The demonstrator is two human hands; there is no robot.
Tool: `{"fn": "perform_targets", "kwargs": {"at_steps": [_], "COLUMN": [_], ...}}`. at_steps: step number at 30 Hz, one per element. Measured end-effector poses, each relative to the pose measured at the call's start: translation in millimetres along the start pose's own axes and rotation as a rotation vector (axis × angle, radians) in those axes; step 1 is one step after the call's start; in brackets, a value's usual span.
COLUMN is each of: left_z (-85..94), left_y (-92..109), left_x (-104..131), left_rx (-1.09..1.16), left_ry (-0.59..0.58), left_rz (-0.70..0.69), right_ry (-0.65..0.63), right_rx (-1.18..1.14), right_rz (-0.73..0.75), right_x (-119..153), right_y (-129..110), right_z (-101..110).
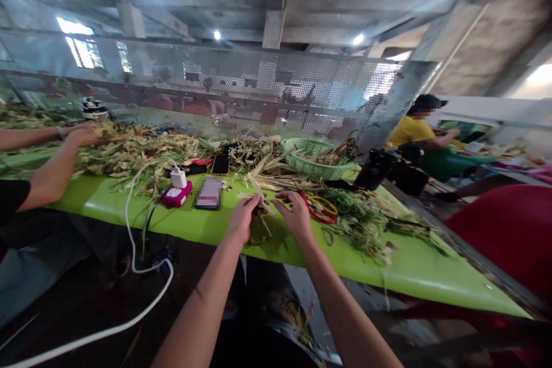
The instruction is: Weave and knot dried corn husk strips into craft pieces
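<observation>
A dried leafy stalk (261, 219) is pinched in the left hand (245, 217) at the near edge of the green-covered table (431, 279), seemingly so its loose ends can be reached by the right hand (295, 214), half-curled close beside; whether a strand is gripped there cannot be told. Red and yellow looped handles (328, 221) are laid just rightward, likely for reach; the green basket (319, 171) is set toward the far edge, probably for elbow room

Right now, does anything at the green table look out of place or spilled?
The white cable sags past the near edge of the table, where it might snag. Right of the right hand, plant scraps lie scattered, one strand dangling over that edge.
</observation>
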State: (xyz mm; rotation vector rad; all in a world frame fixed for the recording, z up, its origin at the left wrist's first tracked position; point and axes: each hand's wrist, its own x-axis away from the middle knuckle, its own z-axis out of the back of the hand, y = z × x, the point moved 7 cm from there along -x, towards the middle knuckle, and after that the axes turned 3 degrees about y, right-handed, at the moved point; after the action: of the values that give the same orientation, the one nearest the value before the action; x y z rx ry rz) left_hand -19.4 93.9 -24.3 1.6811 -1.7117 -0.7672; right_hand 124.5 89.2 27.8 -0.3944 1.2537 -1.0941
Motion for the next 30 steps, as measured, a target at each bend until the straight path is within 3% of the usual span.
{"fn": "perform_targets", "kwargs": {"at_steps": [3,6,11,19,27,30], "left_z": [-2.0,-4.0,-4.1,6.1,-5.5,-9.3], "left_y": [0.3,-0.6,2.1,4.4,5.1,3.9], "left_x": [-0.6,-0.9,0.6,0.7,4.6,6.0], "left_rx": [0.031,0.06,0.019,-0.014,-0.007,-0.065], "left_ry": [-0.019,-0.041,-0.009,0.083,-0.033,-0.063], "left_rz": [-0.015,-0.011,-0.034,-0.081,-0.035,-0.041], "right_ry": [0.027,-0.087,-0.123,-0.146,-0.285,-0.258], "right_rx": [0.097,0.175,0.144,-0.008,-0.282,-0.4], "right_rz": [0.109,0.188,0.164,0.04,-0.192,-0.259], "right_x": [2.4,6.8,7.2,4.4,3.3,4.1], "right_y": [-14.5,-24.7,-21.7,-4.2,12.4,14.4], "right_z": [4.8,-5.8,-12.0,-18.6,-27.5,-28.9]}}
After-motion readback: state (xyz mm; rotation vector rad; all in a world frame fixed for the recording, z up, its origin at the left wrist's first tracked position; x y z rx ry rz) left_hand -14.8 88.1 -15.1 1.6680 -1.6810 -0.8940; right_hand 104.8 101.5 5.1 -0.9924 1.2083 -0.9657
